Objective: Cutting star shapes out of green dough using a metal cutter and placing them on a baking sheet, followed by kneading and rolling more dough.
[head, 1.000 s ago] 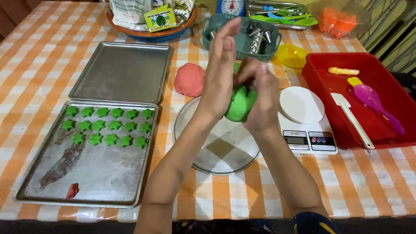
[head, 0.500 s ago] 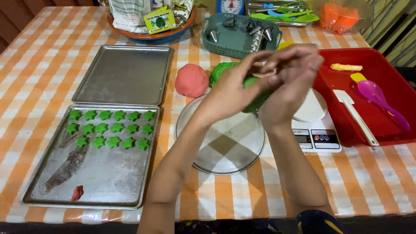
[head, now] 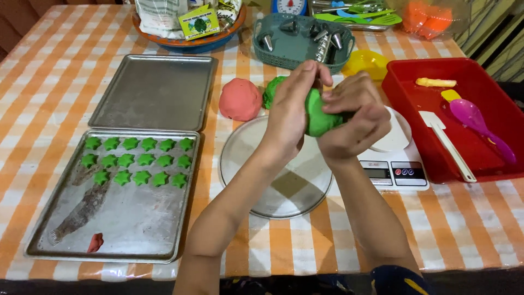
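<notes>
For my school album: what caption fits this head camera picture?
Two hands, left hand and right hand, press green dough above a glass plate.

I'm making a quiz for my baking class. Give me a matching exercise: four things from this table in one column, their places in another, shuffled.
Things:
1. green dough ball
2. pink dough ball
3. green star shapes
4. purple spoon

Places:
A. in the red bin
B. on the near baking tray
C. between left hand and right hand
D. on the tablecloth beside the far tray

Pairs: 1-C, 2-D, 3-B, 4-A
</notes>
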